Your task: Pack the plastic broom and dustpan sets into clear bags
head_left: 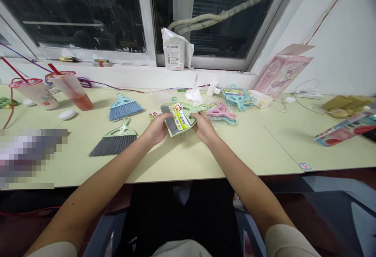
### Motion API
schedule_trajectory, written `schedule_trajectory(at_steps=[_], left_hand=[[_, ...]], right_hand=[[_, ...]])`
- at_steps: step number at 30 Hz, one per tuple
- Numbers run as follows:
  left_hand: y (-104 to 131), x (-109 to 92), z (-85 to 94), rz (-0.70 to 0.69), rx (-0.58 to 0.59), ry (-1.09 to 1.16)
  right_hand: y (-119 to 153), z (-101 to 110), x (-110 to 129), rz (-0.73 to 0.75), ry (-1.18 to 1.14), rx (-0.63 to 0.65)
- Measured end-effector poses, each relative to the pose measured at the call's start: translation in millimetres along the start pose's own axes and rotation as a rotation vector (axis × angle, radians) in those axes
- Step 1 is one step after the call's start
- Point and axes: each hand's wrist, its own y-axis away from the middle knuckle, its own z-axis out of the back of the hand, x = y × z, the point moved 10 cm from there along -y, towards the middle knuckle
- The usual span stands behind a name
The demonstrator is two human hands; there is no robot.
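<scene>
Between my two hands is a small green dustpan and brush set (192,112) with grey bristles and a yellow-and-white printed label (180,117). It is held tilted above the table. My left hand (158,130) grips the bristle side, thumb on top near the label. Around the handle side, my right hand (205,127) is closed with its thumb on the upper face. To the left lie a loose green hand brush (119,137) with grey bristles and a blue hand brush (125,107). Just beyond my right hand are pink and blue dustpan sets (221,110).
Another blue set (237,96) lies farther back, beside a tissue pack (260,98). Two drink cups (72,91) with red straws stand at the left near a white oval object (67,114). A pink box (283,73) leans by the wall. The pale table (249,151) ends close before me.
</scene>
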Motion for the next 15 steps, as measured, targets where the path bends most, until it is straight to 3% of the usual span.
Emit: schedule_trajectory(at_steps=[3, 5, 10, 13, 15], left_hand=[[-3, -3, 7.7, -0.017, -0.03, 0.036], [-7, -4, 14.4, -0.01, -0.058, 0.066], [-14, -9, 24.6, -0.061, -0.1, 0.099], [-15, -15, 27.6, -0.094, -0.123, 0.077], [-15, -22, 29.7, -0.134, -0.128, 0.06]], right_hand=[[-2, 2, 4, -0.01, 0.104, 0.093], [-9, 17, 14, -0.001, 0.209, 0.074], [-35, 81, 67, 0.258, 0.458, -0.175], [-39, 101, 87, 0.415, 0.743, -0.262], [-40, 105, 83, 0.398, 0.911, -0.28]])
